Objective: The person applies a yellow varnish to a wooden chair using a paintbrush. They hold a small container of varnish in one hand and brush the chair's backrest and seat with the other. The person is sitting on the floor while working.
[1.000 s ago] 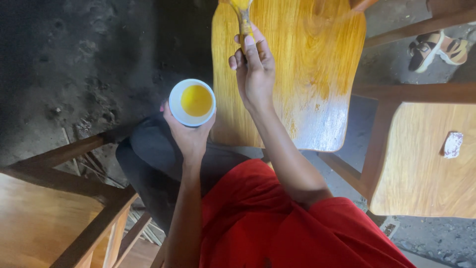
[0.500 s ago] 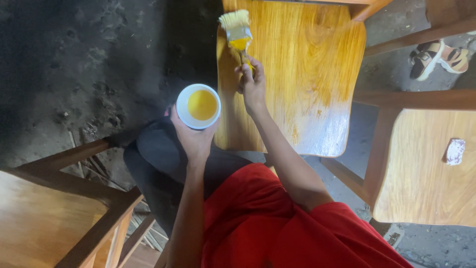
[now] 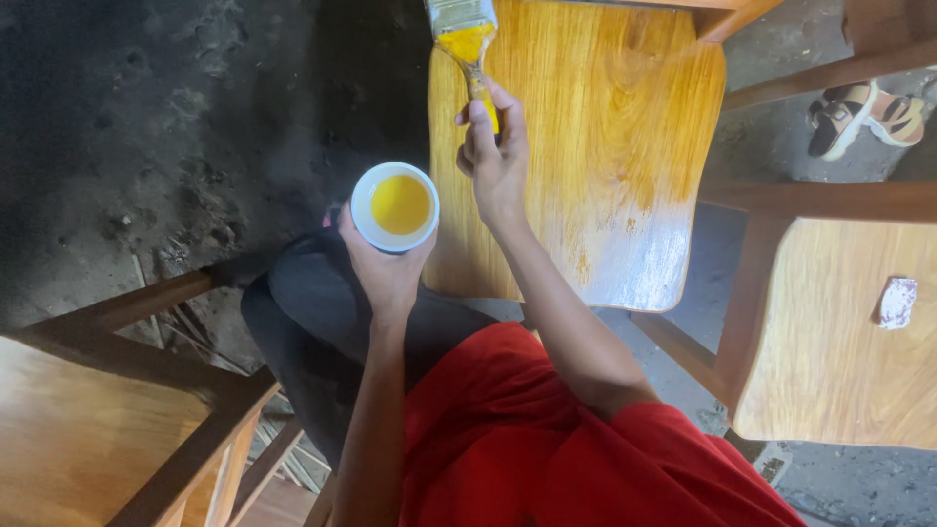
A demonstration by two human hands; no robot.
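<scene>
Right hand grips the paintbrush by its handle, bristles at twelve o'clock on the wooden seat panel; left hand cups a white cup of yellow varnish at nine o'clock of it. Long strokes along the grain, I judge, would coat evenly, with the cup kept level.

Look to your right: one small packet, a crumpled white wrapper with faint reddish markings, lies on the unvarnished wooden seat, close to that seat's right edge and well apart from its near corner. It is roughly rectangular, standing a little taller than wide, and nothing touches it. You have no other package, label, sign or screen before you.
</scene>
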